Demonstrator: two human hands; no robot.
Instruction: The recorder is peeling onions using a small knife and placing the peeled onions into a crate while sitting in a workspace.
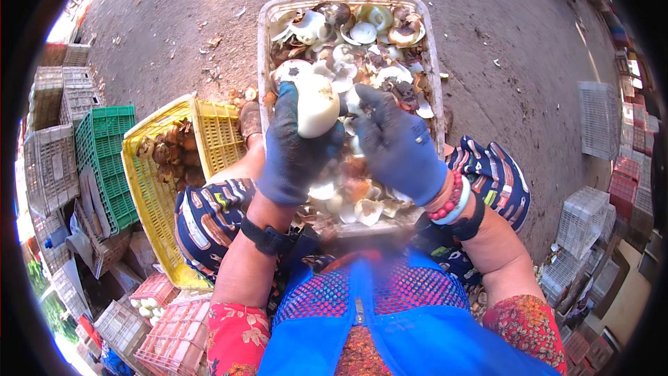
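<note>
My left hand (296,143), in a blue and dark work glove, grips a large white peeled onion (318,106) with a dark spot near its top. Just to the right, my gloved right hand (396,139) has its fingers closed beside the onion. A pale piece of onion peel (353,99) shows at those fingertips; the rest of that grip is hidden. Both hands are over a white plastic tub (263,42) between my knees. White, brown and blackened onion skins (344,63) fill it, with a greenish layer near the far edge.
A yellow crate (219,132) with brown bulbs (174,153) stands left of my leg. Beyond it are a green crate (108,160) and stacked pale crates (52,167). White bulbs sit by a pink crate (177,334). More crates (588,219) line the right side.
</note>
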